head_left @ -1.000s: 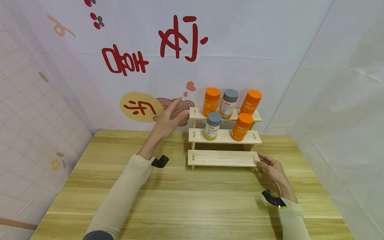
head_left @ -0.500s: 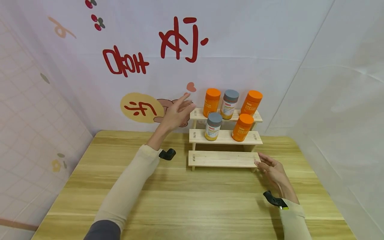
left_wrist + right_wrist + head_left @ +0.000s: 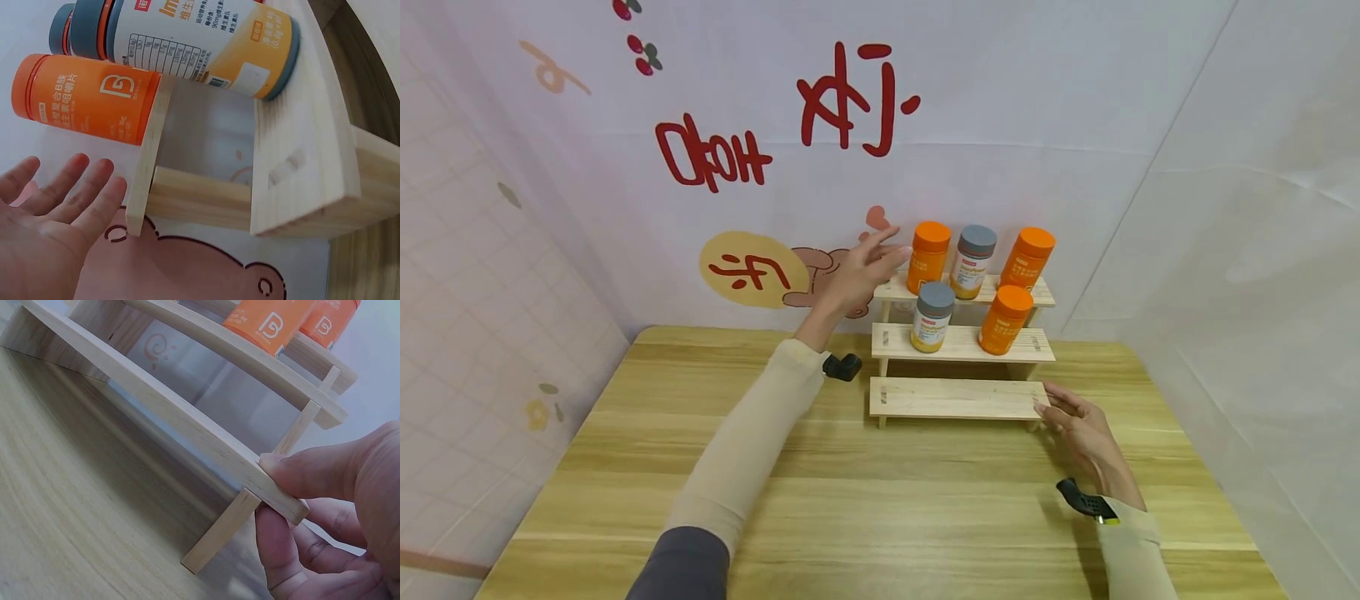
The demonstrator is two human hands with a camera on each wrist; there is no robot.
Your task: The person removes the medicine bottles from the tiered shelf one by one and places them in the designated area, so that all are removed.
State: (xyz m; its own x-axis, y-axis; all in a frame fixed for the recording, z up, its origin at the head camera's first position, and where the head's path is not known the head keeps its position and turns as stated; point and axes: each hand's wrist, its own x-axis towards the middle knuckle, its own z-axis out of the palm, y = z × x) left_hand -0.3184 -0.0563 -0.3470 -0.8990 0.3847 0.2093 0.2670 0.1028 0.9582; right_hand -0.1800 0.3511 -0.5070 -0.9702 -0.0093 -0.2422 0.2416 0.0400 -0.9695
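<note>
The person's left hand (image 3: 859,277) reaches out with its fingers spread loosely, holding nothing, just beside the orange cylindrical jar with an orange lid (image 3: 927,268) on the left part of the top step; the left wrist view shows a gap between them. The right hand (image 3: 1081,423) pinches the right end of the lowest plank of a pale wooden three-step stand (image 3: 955,398), thumb above and fingers below.

Next along the top step stands a white-and-yellow jar with a grey lid (image 3: 970,273), then a second orange jar (image 3: 1024,265). The middle step bears another grey-lidded jar (image 3: 930,327) on the left and a third orange jar (image 3: 1002,327) on the right, well apart. The stand sits on a wood-grained table (image 3: 880,517), before a white sheet with red lettering (image 3: 1037,92).
</note>
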